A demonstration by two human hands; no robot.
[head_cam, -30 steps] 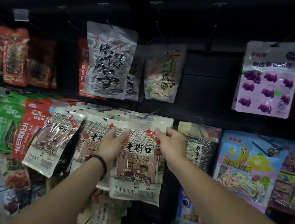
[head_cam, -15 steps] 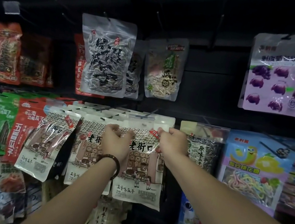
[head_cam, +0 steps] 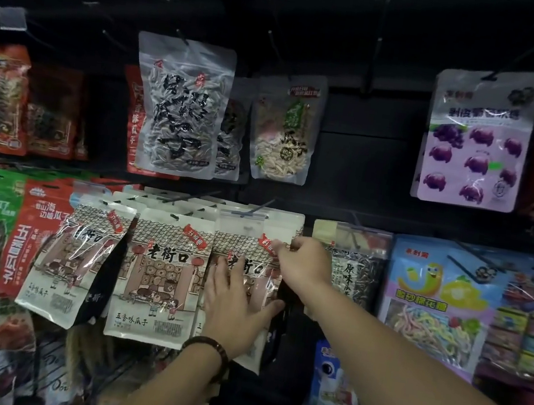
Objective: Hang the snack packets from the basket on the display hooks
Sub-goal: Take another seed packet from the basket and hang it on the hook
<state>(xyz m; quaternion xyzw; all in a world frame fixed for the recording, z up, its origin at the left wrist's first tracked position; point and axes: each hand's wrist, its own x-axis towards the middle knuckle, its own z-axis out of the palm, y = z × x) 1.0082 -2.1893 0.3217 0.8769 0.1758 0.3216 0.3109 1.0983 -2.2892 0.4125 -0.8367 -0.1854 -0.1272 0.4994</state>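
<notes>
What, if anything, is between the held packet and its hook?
Nothing visible. The packet is already up at the hook, its top behind the clear tag. Right hand pinches its top corner; left hand lies flat on its front.

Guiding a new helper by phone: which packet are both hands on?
On the dark display wall, look at the lower row, where cream packets with a drawn old shopfront hang side by side. It is the rightmost packet, the only one with a left hand flat on its front and a right hand pinching its top corner.
</notes>
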